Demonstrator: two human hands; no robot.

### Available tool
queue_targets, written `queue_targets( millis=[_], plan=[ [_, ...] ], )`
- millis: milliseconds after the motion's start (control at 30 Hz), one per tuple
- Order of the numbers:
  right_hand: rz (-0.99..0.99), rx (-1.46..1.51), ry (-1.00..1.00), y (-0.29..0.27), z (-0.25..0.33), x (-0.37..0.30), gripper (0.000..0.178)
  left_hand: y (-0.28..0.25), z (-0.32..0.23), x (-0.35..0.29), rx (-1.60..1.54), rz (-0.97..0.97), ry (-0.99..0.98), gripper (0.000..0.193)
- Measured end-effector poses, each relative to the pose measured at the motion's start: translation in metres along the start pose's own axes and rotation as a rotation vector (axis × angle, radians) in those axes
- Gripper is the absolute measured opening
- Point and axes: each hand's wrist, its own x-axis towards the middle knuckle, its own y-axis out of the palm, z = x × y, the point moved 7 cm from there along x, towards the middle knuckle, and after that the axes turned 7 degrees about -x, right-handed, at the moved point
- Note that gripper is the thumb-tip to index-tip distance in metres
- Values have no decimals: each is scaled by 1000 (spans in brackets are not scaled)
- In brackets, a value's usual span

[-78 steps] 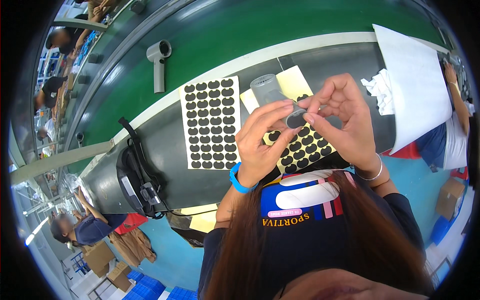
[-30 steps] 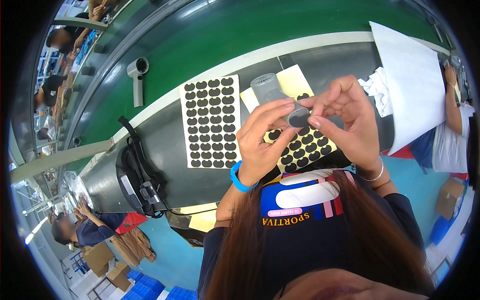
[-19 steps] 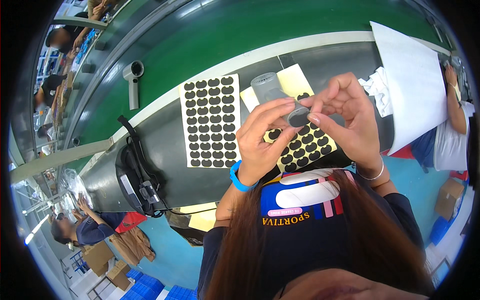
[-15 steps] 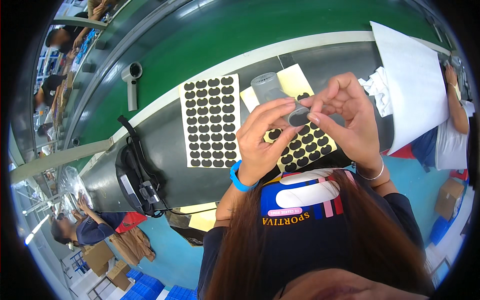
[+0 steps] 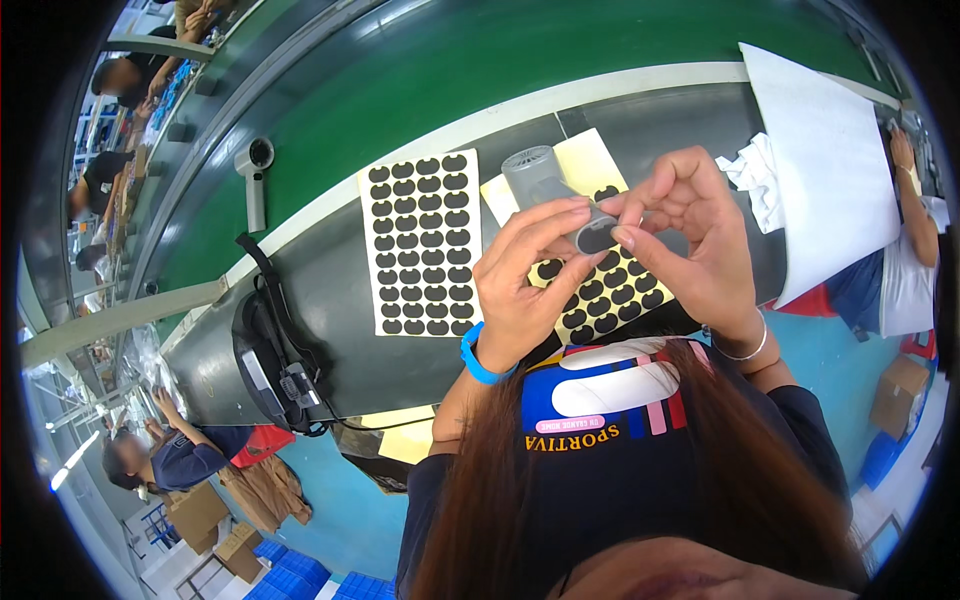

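Observation:
My left hand is wrapped round the handle of a grey handheld fan, its vented round head pointing away from me. The handle's end faces me, with a black oval sticker on it. My right hand pinches at the rim of that end with thumb and index finger; its other fingers are curled up. Whether a bit of the sticker is between the fingertips is too small to tell. Below the hands lies a yellowish sheet of black stickers, partly hidden by them. A second sticker sheet is to the left.
A black strapped device with a cable lies at the bench's left. Another grey fan rests on the green conveyor belt. On the right are a white cloth and a large white sheet. Other people work on both sides.
The fan on the green belt has shifted slightly left and toward me. My hands have hardly moved; the handle's end is turned a little between them.

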Motion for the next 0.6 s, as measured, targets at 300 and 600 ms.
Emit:
queue_targets(
  millis=[300, 600],
  plan=[
    [-31, -44, -11, 1, 2, -1, 32, 2, -1, -2, -2, 69, -10, 42],
    [-38, -97, -16, 0, 6, -3, 32, 4, -2, -1, -18, -1, -4, 37]
  ],
)
